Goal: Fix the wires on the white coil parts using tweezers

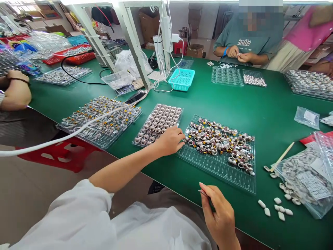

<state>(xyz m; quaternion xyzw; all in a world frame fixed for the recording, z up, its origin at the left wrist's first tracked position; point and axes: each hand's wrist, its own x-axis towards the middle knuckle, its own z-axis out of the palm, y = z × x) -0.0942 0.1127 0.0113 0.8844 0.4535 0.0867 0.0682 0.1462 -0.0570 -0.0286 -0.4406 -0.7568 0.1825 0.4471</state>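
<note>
Parts with orange tabs lie crowded in a clear tray on the green table, its near strip of slots showing. Left hand, partly curled, has its fingertips at the tray's left edge; whether it grips a part cannot be told. Right hand pinches a slim tool, clear of the tray. White pieces lie loose further right.

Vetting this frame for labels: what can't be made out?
All in the head view:
Left hand: whether it holds anything; fingertips too small to tell.
Tool: rear end, hidden by the right hand.
Bag label: print too small.
Arm at far left: its owner, cut off by the edge.
</note>
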